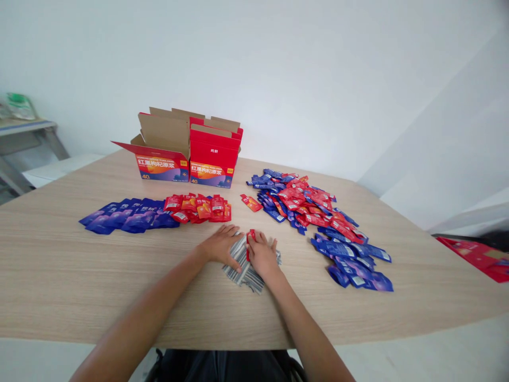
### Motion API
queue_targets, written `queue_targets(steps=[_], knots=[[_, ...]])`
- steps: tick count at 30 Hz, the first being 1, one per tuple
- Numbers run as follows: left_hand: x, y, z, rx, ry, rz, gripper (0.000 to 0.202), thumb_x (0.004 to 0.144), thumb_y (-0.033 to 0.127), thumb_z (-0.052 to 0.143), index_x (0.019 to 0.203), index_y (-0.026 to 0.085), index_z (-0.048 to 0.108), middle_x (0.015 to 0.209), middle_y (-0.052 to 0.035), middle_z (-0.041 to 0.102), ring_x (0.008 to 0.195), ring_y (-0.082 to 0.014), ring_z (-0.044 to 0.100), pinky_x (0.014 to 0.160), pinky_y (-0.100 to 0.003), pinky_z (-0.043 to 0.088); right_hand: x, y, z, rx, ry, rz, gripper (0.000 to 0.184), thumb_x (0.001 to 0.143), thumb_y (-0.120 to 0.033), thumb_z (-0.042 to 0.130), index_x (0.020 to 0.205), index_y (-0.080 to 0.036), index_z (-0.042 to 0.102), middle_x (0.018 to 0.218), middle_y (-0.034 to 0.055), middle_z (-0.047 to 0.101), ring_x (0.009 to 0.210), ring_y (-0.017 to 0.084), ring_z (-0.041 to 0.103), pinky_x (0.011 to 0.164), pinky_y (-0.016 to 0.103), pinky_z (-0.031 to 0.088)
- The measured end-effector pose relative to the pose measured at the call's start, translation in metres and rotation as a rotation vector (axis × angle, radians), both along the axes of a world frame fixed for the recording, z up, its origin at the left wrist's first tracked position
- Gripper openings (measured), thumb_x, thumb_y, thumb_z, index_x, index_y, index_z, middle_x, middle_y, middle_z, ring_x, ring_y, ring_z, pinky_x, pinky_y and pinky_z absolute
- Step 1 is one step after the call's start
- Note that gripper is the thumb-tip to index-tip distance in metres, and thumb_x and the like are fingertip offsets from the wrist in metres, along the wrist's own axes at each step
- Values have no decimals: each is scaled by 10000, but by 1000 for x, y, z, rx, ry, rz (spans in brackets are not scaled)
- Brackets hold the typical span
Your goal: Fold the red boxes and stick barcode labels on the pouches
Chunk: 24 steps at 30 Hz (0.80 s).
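A grey striped cloth [250, 279] lies crumpled on the table in front of me. My left hand [222, 248] rests on the cloth's left side, its fingers stretched out and its thumb lying across the fabric. On the cloth's right part, my right hand [262, 255] has its fingers bent over a narrow red sachet [248, 253], pressing it to the cloth. Part of that sachet is hidden under the fingers. Just beyond my hands, a single red sachet [251, 202] lies alone on the wood.
Overlapping blue sachets [135, 215] and red sachets [199, 208] form a row at left. A mixed heap of sachets [306, 201] spreads at right, with blue sachets [353, 260] nearer me. Two open cartons [163, 165] stand behind. A red box [473, 254] shows at the right edge.
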<state>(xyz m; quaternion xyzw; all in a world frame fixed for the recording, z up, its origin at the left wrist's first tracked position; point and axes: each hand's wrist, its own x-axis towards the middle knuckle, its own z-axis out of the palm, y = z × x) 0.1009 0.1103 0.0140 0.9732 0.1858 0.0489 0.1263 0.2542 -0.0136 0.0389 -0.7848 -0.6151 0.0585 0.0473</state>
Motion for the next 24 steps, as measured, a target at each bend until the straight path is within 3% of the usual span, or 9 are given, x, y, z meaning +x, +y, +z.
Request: queue_targets(steps=[4, 10, 13, 17, 20, 22, 24], knots=[[0, 1, 2, 8, -19, -5, 1211, 578, 884, 667, 1509, 155, 406, 1593, -233, 338, 1492, -417, 267, 1213, -526, 184, -10, -11, -10, 92, -148, 13, 481, 1034, -266, 373, 1484, -128, 471, 1584, 201, 381, 1484, 336, 286, 1189, 616, 50], [5, -12, 2, 12, 7, -27, 1216, 547, 895, 677, 1482, 155, 443, 1589, -242, 338, 1483, -449, 265, 1206, -550, 195, -18, -57, -13, 81, -186, -15, 479, 1018, -273, 411, 1465, -128, 503, 1517, 205, 467, 1337, 357, 434, 1071, 511, 325], [8, -21, 1, 37, -42, -55, 1162, 579, 894, 657, 1449, 149, 467, 1563, -233, 388, 1468, -440, 300, 1208, -533, 199, -13, -67, -6, 49, -177, 3, 456, 1007, -269, 432, 1427, -137, 551, 1481, 215, 493, 1270, 361, 477, 1017, 497, 373], [9, -24, 1, 38, -88, -105, 1148, 583, 895, 652, 1432, 143, 474, 1539, -221, 431, 1456, -422, 333, 1218, -503, 195, -1, -59, -4, 83, -144, -2, 411, 999, -300, 462, 1377, -220, 604, 1485, 163, 498, 1268, 336, 480, 1071, 514, 330], [10, -22, 2, 1, -60, -120, 1182, 595, 897, 634, 1469, 129, 428, 1565, -221, 396, 1472, -417, 308, 1220, -496, 191, 12, -43, -8, 106, -139, -103, 408, 995, -337, 484, 1383, -287, 596, 1531, 138, 452, 1345, 357, 420, 1117, 607, 243], [10, -21, 2, -11, -51, -117, 1209, 595, 898, 630, 1492, 121, 399, 1574, -226, 380, 1479, -418, 296, 1221, -506, 179, 21, -32, -9, 108, -116, -172, 408, 1001, -346, 467, 1390, -306, 588, 1511, 143, 464, 1314, 356, 457, 1084, 609, 295], [10, -21, 1, -17, -53, -113, 1231, 583, 896, 643, 1500, 113, 391, 1571, -231, 383, 1474, -421, 306, 1218, -515, 182, 30, -26, -9, 146, -61, -194, 419, 998, -304, 454, 1397, -285, 580, 1455, 151, 499, 1213, 318, 534, 1025, 514, 399]])
